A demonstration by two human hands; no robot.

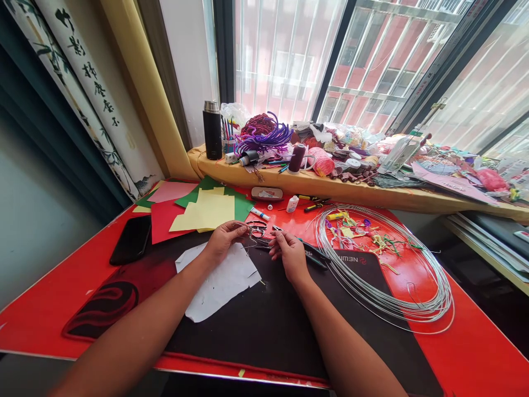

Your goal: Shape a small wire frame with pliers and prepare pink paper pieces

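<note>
My left hand (225, 241) is closed in a pinch over the white paper (219, 292), its fingertips on a small piece of bent thin wire (249, 242). To its right, the fingers of my right hand (289, 253) are pinched together; what they hold is too small to make out. Just beyond the fingertips lie scissors (258, 225) with ring handles. Dark-handled pliers (316, 255) rest on the black desk mat (264, 336) beside my right hand. A large coil of silvery wire (430, 309) lies to the right.
Coloured paper sheets (210, 212) and a black phone (131, 240) lie at left. Behind are a small white bottle (292, 204), a glue tube (260, 214) and a tin case (266, 193). Craft supplies, yarn (320, 161) and a black thermos (212, 132) crowd the windowsill.
</note>
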